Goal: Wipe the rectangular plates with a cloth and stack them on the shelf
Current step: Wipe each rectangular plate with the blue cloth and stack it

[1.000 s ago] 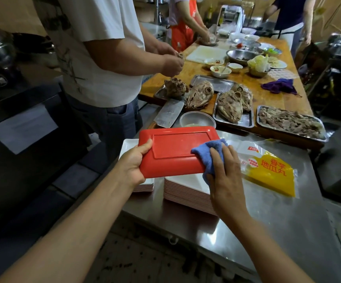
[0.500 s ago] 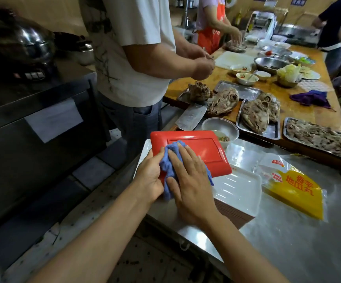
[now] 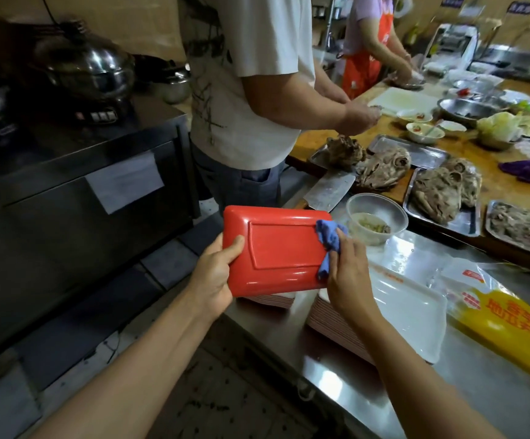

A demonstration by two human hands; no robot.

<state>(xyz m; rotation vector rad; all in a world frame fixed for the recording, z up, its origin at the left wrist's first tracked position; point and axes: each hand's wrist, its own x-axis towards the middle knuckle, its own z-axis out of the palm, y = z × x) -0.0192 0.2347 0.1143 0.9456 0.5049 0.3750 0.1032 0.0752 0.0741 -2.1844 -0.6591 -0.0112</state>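
- Two hands on one red plate (image 3: 281,248), held underside up above the near edge of the steel counter (image 3: 495,391), over the left stack of plates (image 3: 268,300).
- Left hand (image 3: 216,274) grips the plate's left short edge, thumb on top, fingers curled beneath.
- Right hand (image 3: 347,270) pinches a blue cloth (image 3: 329,240) against the right short edge; the fingers seem closed round the bunched cloth, though they are partly hidden.
- Plate's long axis runs left to right, from one hand to the other.
- Cloth sits at the right end, so the unwiped run likely lies leftward, toward the left hand.
- Second stack of plates (image 3: 409,307) lies just right of the right wrist.
- No shelf in view.
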